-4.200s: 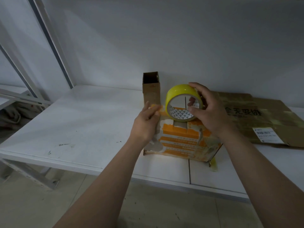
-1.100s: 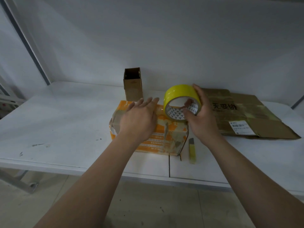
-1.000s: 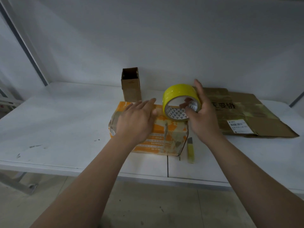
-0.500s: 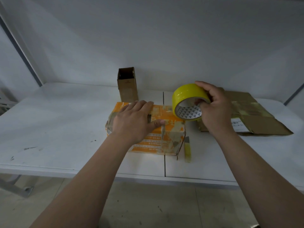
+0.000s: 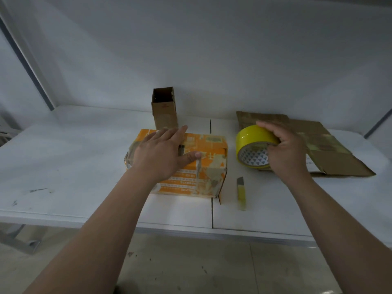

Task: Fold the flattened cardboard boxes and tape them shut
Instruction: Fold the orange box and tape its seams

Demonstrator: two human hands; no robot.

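Observation:
An orange printed cardboard box (image 5: pixel 209 164) lies folded on the white table (image 5: pixel 70 153), its top flaps down. My left hand (image 5: pixel 161 154) lies flat on the box top, fingers straight, thumb pressing near the middle seam. My right hand (image 5: pixel 286 151) grips a yellow tape roll (image 5: pixel 253 145), held on edge just right of the box, over the near left corner of a flattened brown cardboard box (image 5: pixel 331 158). No tape strip is visible between roll and box.
A small open brown carton (image 5: pixel 164 109) stands upright behind the orange box, near the wall. A yellow utility knife (image 5: pixel 241 193) lies on the table right of the box. The table's front edge runs below my forearms.
My right hand has carried the tape roll rightward and down, off the orange box to the flattened cardboard. My left hand stays pressed on the box top.

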